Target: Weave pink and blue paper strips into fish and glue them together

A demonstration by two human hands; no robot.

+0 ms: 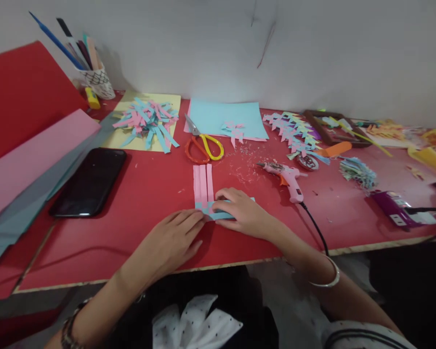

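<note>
Pink paper strips (202, 182) stand upright from a small woven join, crossed by light-blue paper strips (212, 213) that run to the right. My left hand (178, 240) lies at the lower left corner of the join, fingers stretched out with their tips touching the paper. Over the blue strips bends my right hand (245, 213), its curved fingers holding them against the table; it hides part of the blue strips. Scissors (204, 143) with one red and one yellow handle rest just beyond the pink strips.
On the red table (148, 184) a black phone (90, 182) lies left. A pink glue gun (285, 179) with a cord sits right, near a purple power strip (396, 208). Behind are a strip pile (148, 118), blue sheets (210, 116), a woven paper chain (290, 131) and a pen cup (100, 83).
</note>
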